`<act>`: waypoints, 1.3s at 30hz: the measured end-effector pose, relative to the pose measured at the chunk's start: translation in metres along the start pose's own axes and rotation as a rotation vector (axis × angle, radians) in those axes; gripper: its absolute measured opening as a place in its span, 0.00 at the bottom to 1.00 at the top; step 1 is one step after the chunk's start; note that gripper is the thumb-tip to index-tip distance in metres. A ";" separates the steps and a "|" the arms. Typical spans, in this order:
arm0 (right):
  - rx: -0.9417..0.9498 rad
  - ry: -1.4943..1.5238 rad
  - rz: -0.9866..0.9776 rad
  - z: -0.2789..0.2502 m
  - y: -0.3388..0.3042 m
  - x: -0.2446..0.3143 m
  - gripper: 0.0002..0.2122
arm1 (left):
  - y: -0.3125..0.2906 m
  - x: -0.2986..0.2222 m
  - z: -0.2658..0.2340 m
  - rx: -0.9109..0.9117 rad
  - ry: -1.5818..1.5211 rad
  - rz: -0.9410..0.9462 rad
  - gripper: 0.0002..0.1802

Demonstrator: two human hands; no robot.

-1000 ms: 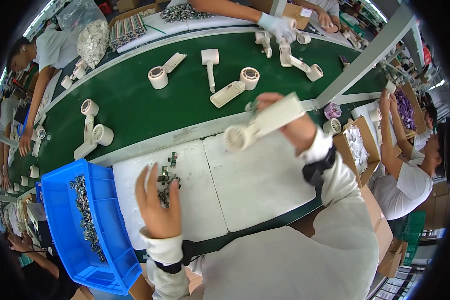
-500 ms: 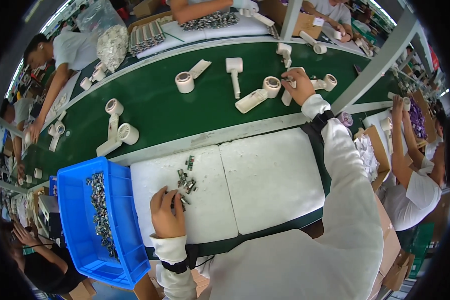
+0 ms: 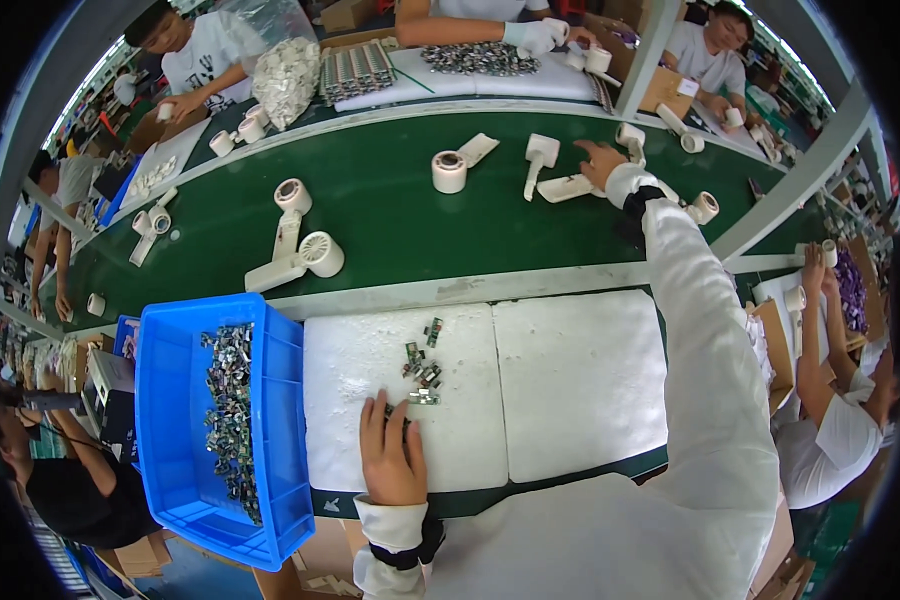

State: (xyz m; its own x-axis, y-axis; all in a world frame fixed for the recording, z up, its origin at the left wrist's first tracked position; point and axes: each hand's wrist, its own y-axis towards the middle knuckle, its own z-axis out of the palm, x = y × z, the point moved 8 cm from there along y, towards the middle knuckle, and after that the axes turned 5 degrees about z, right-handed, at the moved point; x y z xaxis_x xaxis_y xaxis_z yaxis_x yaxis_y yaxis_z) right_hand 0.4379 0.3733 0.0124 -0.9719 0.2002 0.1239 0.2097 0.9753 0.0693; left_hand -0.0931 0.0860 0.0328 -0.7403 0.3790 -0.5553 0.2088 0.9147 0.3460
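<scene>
My left hand [image 3: 392, 460] rests on the white foam pad [image 3: 345, 345], its fingers curled over a small circuit board [image 3: 407, 430] that they partly hide. Beside its fingertips lies another green circuit board [image 3: 425, 397], with a loose cluster of circuit boards [image 3: 422, 366] just beyond. My right hand [image 3: 602, 163] reaches across the green belt [image 3: 390, 235], fingers apart. Under it a white handheld fan casing shows only its handle part [image 3: 564, 188]; the rest is hidden by the hand and cuff. Another white fan casing [image 3: 542, 150] lies just left of those fingers.
A blue bin [image 3: 280, 400] holding many circuit boards stands left of the pad. More white fan casings [image 3: 320, 254] lie along the belt. A slanted grey post [image 3: 790, 175] rises at the right. Several people work across the belt and at both sides.
The whole view has shifted. My right hand has moved left along the belt, away from the casing pieces it was touching. A circuit board now lies uncovered beside my left fingertips.
</scene>
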 end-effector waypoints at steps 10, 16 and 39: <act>0.029 -0.123 -0.137 0.001 0.032 0.082 0.36 | -0.007 0.007 -0.008 -0.092 -0.040 -0.011 0.15; 0.091 -0.016 -0.236 0.017 0.050 0.222 0.38 | -0.011 0.007 -0.011 -0.150 -0.056 -0.007 0.15; 0.181 0.301 -0.556 -0.055 -0.239 0.275 0.19 | -0.022 -0.001 -0.019 -0.061 0.019 0.030 0.27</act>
State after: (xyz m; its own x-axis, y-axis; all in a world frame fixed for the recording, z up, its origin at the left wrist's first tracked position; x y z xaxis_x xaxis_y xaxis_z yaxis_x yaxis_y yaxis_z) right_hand 0.1260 0.1898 0.0845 -0.8521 -0.3475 0.3913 -0.3619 0.9314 0.0389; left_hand -0.1089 0.0627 0.0405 -0.7465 0.4032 -0.5294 0.1927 0.8924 0.4080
